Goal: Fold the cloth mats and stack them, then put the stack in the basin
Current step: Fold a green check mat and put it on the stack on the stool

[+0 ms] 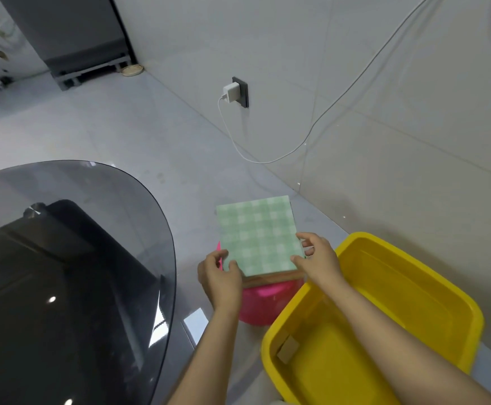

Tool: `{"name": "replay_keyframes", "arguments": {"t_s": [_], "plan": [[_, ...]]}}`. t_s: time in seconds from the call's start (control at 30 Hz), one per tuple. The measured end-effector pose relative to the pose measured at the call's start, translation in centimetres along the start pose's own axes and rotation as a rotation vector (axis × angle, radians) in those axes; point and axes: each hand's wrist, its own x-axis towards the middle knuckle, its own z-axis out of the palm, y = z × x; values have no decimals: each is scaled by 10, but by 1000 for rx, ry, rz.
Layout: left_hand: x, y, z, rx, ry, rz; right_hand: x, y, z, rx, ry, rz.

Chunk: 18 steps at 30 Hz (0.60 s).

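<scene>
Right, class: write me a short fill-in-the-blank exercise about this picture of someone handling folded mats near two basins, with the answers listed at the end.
1. The top mat of the stack has a ____ and white check.
2. Both the left hand and the right hand grip the stack over the ____ basin.
3. The large basin beside the person's right arm is ____.
4. A white charger is plugged into a socket on the ____.

Answers: green; pink; yellow; wall

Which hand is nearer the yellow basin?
Right. The right hand grips the stack at its right edge, just beside the yellow basin rim; the left hand holds the stack's far side.
</scene>
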Motion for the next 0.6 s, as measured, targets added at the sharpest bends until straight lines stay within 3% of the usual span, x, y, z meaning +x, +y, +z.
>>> {"name": "replay_keyframes", "arguments": {"t_s": [0.07,0.37,0.6], "plan": [[6,4,2,22,7,-43,6,-3,-1,7,-7,15],[42,11,15,52,-273,-281,42,-11,12,89,-238,198],[63,-3,20,53,-276,-359,55,1,29,-12,-186,284]]}}
